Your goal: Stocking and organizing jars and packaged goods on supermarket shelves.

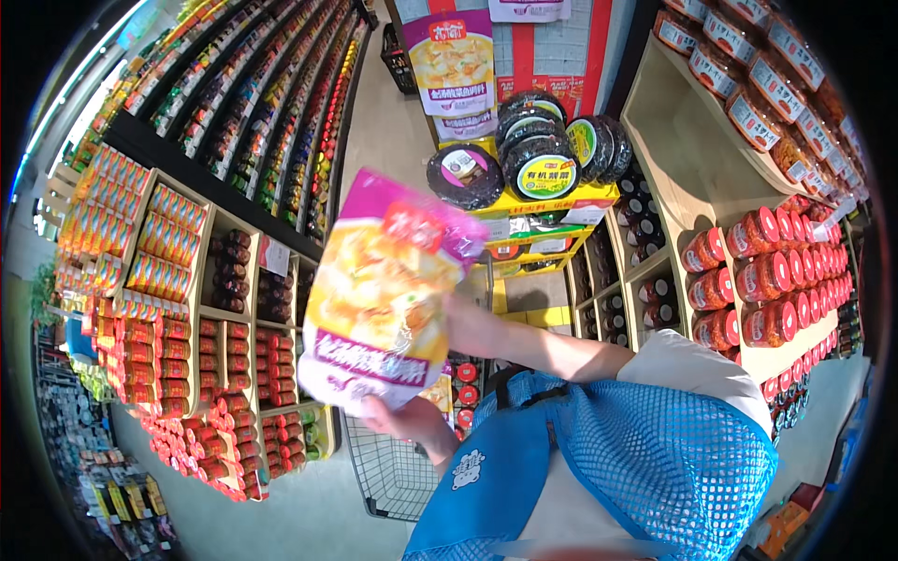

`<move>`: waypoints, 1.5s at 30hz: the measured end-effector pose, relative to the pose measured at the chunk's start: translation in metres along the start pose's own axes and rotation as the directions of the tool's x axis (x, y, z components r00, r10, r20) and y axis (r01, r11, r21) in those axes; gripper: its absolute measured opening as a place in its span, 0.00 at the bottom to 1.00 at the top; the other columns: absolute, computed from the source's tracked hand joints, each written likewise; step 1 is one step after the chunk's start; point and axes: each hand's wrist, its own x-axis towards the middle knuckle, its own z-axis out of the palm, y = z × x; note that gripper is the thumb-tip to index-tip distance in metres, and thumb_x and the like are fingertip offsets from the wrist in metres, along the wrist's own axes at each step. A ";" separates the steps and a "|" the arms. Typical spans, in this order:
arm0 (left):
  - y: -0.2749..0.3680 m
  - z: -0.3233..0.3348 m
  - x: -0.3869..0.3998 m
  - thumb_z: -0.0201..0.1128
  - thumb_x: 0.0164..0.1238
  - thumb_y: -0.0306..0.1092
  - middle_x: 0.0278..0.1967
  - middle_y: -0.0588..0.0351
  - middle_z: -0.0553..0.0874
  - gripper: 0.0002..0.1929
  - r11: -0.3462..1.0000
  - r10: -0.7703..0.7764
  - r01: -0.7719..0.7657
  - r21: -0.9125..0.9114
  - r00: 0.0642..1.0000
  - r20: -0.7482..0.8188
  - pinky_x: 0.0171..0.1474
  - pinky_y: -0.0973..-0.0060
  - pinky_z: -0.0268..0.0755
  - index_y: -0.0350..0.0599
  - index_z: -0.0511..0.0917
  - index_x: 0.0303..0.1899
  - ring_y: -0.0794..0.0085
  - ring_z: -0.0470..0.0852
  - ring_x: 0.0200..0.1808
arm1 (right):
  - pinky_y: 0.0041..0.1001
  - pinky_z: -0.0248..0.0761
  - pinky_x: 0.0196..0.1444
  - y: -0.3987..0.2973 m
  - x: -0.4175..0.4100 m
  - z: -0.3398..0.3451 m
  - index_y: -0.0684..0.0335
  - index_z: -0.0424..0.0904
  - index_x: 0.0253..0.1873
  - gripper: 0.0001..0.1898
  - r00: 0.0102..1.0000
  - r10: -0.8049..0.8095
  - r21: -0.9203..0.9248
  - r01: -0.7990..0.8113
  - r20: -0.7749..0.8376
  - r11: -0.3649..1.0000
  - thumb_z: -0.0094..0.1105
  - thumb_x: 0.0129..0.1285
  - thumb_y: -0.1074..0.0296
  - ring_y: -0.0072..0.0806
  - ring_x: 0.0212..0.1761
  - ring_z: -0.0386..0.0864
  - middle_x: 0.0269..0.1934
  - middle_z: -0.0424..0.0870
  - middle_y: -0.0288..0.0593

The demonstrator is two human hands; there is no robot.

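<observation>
A large glossy purple, yellow and white food pouch (379, 301) is held up before me, with a picture of a dish and writing on its front. My left hand (407, 421) grips its bottom edge, thumb over the front. From the right, my right hand (459, 326) reaches to the pouch's side edge; its fingers are hidden behind the pouch. Below stands a wire shopping cart (393, 463). Jars with red lids (466, 393) and part of a similar pouch (442, 393) show beside my left wrist.
Round black dried-seaweed packs (544, 168) sit on a yellow display stand (540, 203) ahead. Wooden shelves with red-lidded jars (761, 277) rise at right. Left are jar shelves (172, 357) and a long stocked rack (273, 119). A black basket (398, 59) stands farther off.
</observation>
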 end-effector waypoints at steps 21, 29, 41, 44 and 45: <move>-0.094 0.083 -0.008 0.69 0.60 0.17 0.41 0.50 0.88 0.16 0.828 -0.560 0.297 0.475 0.404 0.723 0.48 0.77 0.78 0.33 0.77 0.49 0.74 0.86 0.42 | 0.26 0.73 0.58 -0.199 -0.127 0.051 0.69 0.72 0.63 0.24 0.715 -0.676 -0.828 0.261 -0.180 0.496 0.67 0.64 0.69 0.22 0.55 0.80 0.56 0.82 0.42; -0.048 0.077 -0.005 0.73 0.57 0.20 0.44 0.52 0.86 0.22 0.733 -0.598 0.528 0.429 0.201 0.776 0.51 0.75 0.77 0.33 0.75 0.54 0.72 0.85 0.48 | 0.26 0.73 0.59 -0.191 -0.136 0.072 0.67 0.74 0.63 0.23 0.685 -0.719 -0.728 0.434 -0.116 0.531 0.67 0.64 0.73 0.22 0.53 0.80 0.54 0.83 0.40; -0.063 0.047 -0.007 0.71 0.56 0.20 0.47 0.51 0.87 0.24 0.536 -0.715 0.729 0.427 0.123 0.688 0.49 0.71 0.79 0.35 0.77 0.56 0.71 0.86 0.45 | 0.23 0.73 0.55 -0.176 -0.141 0.041 0.64 0.64 0.70 0.28 0.830 -0.527 -0.785 0.200 -0.182 0.587 0.62 0.69 0.66 0.22 0.52 0.81 0.50 0.84 0.44; -0.068 0.053 0.003 0.72 0.55 0.22 0.45 0.53 0.88 0.22 0.589 -0.693 0.697 0.410 0.174 0.700 0.48 0.72 0.79 0.37 0.80 0.54 0.71 0.86 0.44 | 0.23 0.73 0.56 -0.151 -0.149 0.024 0.64 0.64 0.70 0.27 0.816 -0.480 -0.707 0.130 -0.322 0.695 0.61 0.70 0.65 0.22 0.53 0.80 0.52 0.84 0.43; -0.071 0.057 0.006 0.72 0.56 0.22 0.45 0.54 0.88 0.21 0.597 -0.691 0.688 0.413 0.179 0.700 0.47 0.73 0.78 0.38 0.80 0.53 0.72 0.86 0.43 | 0.23 0.74 0.55 -0.138 -0.148 0.018 0.66 0.66 0.69 0.26 0.776 -0.538 -0.727 0.156 -0.328 0.668 0.61 0.69 0.65 0.22 0.53 0.81 0.52 0.84 0.42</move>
